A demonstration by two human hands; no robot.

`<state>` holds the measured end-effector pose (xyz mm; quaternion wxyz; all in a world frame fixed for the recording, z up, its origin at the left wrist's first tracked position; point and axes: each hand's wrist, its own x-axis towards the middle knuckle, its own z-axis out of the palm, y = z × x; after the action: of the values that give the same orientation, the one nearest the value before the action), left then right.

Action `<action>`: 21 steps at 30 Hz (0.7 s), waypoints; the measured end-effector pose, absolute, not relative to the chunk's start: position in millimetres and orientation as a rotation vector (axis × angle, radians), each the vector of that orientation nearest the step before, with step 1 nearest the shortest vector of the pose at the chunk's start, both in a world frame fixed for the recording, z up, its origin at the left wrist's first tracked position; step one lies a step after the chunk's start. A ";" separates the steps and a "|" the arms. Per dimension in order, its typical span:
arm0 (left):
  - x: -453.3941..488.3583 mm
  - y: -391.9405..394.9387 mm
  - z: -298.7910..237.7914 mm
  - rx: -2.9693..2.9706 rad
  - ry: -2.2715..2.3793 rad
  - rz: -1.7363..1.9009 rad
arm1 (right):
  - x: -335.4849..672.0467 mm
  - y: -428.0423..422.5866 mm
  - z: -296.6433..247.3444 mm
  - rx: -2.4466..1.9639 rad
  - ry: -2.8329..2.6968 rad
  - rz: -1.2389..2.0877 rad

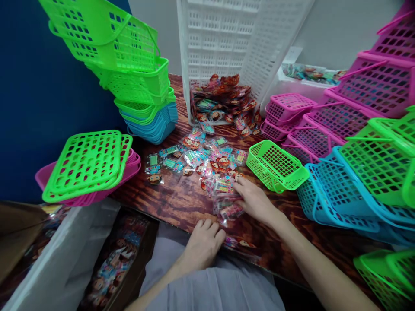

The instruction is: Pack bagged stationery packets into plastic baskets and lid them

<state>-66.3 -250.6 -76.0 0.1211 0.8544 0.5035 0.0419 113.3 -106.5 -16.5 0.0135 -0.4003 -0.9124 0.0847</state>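
My right hand [254, 199] reaches over the brown table, its fingers closed at the edge of a clear plastic packet [224, 185] with a colourful card inside. Another packet [231, 210], with pink contents, lies just under that hand. At the table's front edge rests my left hand [205, 242], fingers curled in, with nothing visible in it. Beyond both hands spreads a loose pile of small packets [197, 157] with cartoon-face pieces. Close to my right hand sits a green mesh basket [275, 166]. A few packets [240, 242] lie at the table edge right of my left hand.
A white plastic crate [223, 52] lies tipped at the back, packets spilling out. Green and blue baskets [152, 116] stack at left, beside green mesh lids [87, 162]. Pink baskets [337, 112] and blue baskets [337, 190] stand at right. A foam box [74, 255] is lower left.
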 end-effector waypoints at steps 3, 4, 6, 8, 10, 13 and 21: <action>-66.6 -251.1 -76.7 2.496 1.462 0.107 | 129.2 -120.5 -7.5 -1.415 -2.686 0.395; -66.3 -251.3 -76.8 2.497 1.463 0.107 | 133.8 -126.5 -7.6 -1.467 -2.645 0.411; -65.3 -251.3 -76.7 2.500 1.469 0.119 | 140.6 -139.4 -13.8 -1.511 -2.600 0.432; -64.4 -251.0 -76.4 2.511 1.475 0.147 | 144.5 -151.9 -26.2 -1.462 -2.633 0.478; -64.0 -250.8 -76.4 2.528 1.478 0.178 | 146.3 -161.9 -39.4 -1.380 -2.700 0.529; -64.5 -251.6 -77.2 2.538 1.484 0.242 | 146.9 -171.8 -49.5 -1.347 -2.721 0.526; -63.1 -261.4 -80.2 2.282 1.764 0.643 | 142.8 -189.6 -47.3 -1.251 -2.776 0.497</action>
<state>-63.1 -261.4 -80.2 0.0930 0.7688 0.5945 0.2165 142.8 -189.6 -47.3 0.0284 -0.4053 -0.8994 0.1611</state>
